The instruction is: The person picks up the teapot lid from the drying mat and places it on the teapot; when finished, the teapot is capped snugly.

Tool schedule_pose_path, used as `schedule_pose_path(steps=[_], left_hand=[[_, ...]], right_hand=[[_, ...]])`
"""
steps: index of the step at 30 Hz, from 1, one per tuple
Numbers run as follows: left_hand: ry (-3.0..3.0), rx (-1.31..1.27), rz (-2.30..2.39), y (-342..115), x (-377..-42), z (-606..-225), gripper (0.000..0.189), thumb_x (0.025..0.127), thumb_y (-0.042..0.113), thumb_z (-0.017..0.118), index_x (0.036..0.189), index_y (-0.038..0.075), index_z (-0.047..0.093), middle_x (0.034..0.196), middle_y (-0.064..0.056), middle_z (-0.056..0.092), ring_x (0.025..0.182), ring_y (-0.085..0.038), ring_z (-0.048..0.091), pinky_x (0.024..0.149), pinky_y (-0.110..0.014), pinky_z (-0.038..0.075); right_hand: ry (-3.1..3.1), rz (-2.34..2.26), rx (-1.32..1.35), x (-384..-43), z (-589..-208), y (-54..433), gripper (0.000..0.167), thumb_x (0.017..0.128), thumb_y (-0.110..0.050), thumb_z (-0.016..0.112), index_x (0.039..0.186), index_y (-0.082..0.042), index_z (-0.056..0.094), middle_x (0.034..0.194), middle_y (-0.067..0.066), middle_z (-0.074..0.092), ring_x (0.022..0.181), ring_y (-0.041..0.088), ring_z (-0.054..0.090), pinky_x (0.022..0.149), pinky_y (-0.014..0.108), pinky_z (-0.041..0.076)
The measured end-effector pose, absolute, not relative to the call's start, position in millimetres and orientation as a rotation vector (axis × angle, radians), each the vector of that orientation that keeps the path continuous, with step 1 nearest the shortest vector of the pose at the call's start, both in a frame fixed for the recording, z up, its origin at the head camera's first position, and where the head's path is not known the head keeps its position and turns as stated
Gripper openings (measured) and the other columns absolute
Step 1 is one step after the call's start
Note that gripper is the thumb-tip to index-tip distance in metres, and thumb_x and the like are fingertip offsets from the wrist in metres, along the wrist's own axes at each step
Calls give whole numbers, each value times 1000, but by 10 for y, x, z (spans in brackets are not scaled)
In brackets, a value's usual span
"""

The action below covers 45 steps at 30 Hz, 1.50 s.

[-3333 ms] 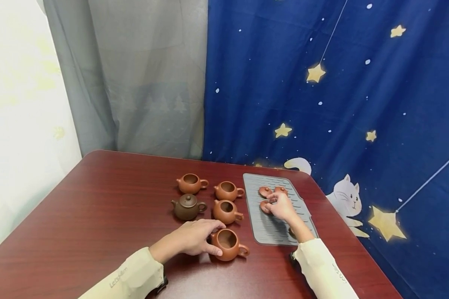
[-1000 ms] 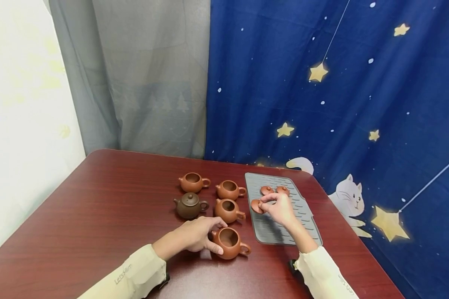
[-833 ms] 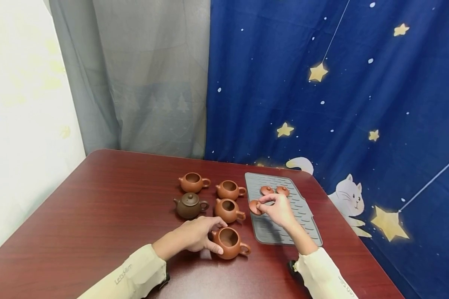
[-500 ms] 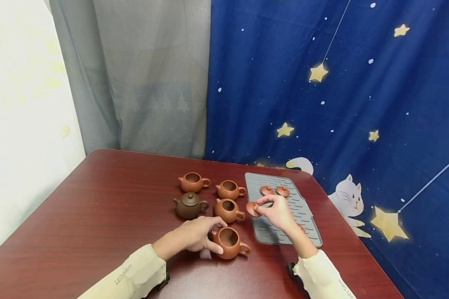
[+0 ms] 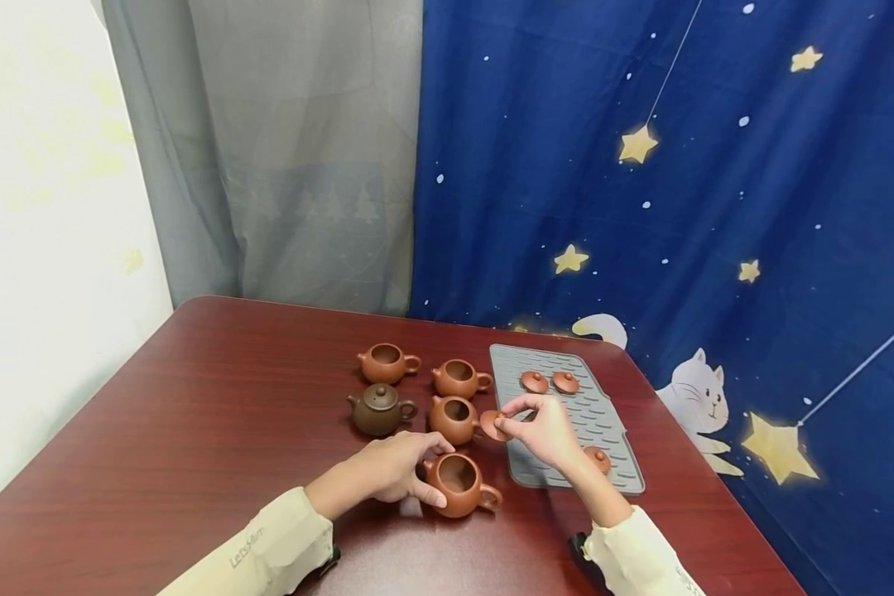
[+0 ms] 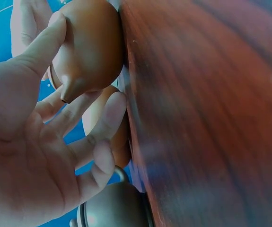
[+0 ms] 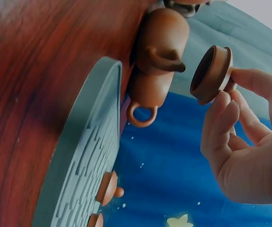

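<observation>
head view | right hand (image 5: 547, 432) is pinching a lid (image 5: 490, 424) from above, hovering it by the mat's (image 5: 527, 473) left edge | left hand (image 5: 395, 468), fingers spread, is gripping the near open pot (image 5: 458, 507) | you're wanting lid level, pot steady imo

A glossy red-brown wood-grain counter (image 5: 253, 389) lies beneath the left hand (image 5: 387, 469) and right hand (image 5: 547, 432), light glinting off it just beside the left. Beyond the left hand hangs a grey, folded curtain (image 5: 313, 108); beyond and right of the right hand, a blue curtain (image 5: 521, 182) printed with yellow stars (image 5: 636, 144) and a white cat (image 5: 696, 389). Far left of both, a bright white surface (image 5: 45, 165).
</observation>
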<state>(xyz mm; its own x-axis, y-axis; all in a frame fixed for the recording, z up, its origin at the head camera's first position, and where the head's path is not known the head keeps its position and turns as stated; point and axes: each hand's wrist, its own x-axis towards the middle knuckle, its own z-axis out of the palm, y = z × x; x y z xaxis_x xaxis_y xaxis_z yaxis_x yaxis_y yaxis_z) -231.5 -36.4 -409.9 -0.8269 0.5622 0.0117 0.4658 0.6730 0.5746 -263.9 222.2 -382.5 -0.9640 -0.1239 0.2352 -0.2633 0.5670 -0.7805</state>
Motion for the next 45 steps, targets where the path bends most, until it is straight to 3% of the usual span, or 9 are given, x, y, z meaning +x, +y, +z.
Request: schedule_pose_path(steps=[8,13,23,45], left_hand=[[2713,833,867,-373,-2319,-4107,63,69,53,85,122,29,60,118,9,68,112,-16,62,89,-47,47],[2716,829,858,-366,-2331,-4125,64,69,54,85,122,30,60,117,10,69,111,-15,63,88,-47,48],[2710,816,848,-354,-2331,-4127,64,69,53,85,122,29,60,118,8,68,110,-16,63,88,-46,49],[2758,848,793,-353,-2331,-4109,69,67,57,84,122,25,59,112,5,70,106,-16,64,84,-44,50]], right_hand=[[-2645,1346,402,-2544,-3780,2146,8,79,-11,83,82,-10,75,73,5,70,55,18,62,47,26,44],[-2662,1353,446,-2495,-3783,2098,10,80,-13,83,84,-9,75,78,3,70,54,12,59,51,25,46],[-2672,1346,526,-2381,-3784,2029,9,80,-12,82,83,-14,74,76,1,68,53,10,58,51,24,47],[-2667,1367,784,-2261,-3843,1928,10,80,-11,82,83,-11,73,77,0,70,64,13,66,58,26,53]])
